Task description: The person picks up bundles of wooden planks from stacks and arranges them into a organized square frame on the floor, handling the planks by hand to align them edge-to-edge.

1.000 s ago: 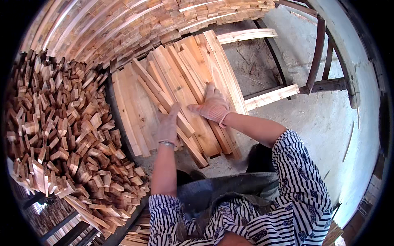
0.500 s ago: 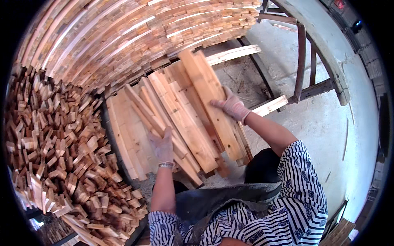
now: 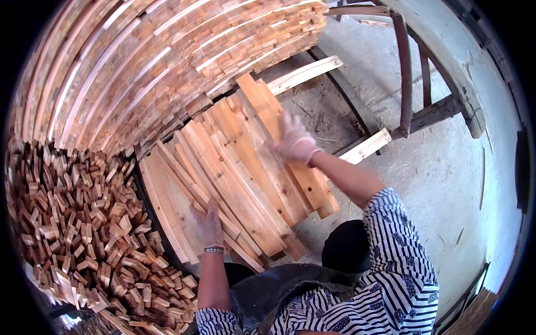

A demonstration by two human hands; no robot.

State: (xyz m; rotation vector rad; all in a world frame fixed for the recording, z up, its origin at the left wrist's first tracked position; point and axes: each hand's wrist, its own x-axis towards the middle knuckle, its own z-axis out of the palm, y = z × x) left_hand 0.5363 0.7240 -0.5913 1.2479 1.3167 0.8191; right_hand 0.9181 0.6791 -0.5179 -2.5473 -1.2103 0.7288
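Note:
A row of long pale wooden boards [image 3: 237, 162] lies side by side in front of me. My right hand [image 3: 297, 140], in a thin light glove, rests over the rightmost board [image 3: 304, 181], its fingers spread and slightly blurred. My left hand [image 3: 210, 226], gloved too, lies on the near left part of the row with its fingers stretched out. It touches or nearly touches narrow wooden strips [image 3: 192, 187] that lie slanted over the boards; its fingertips' contact is unclear.
Beyond the boards rises a tall stack of wooden planks [image 3: 184, 61]. A big heap of short wood blocks [image 3: 106, 223] fills the left. At the right stands a wooden frame [image 3: 405, 78] on the concrete floor [image 3: 413, 184]. Light support beams [image 3: 365, 146] stick out beside the boards.
The board in my right hand has come down flat onto the right end of the row, and that hand's grip has loosened. My left hand stays by the narrow strips.

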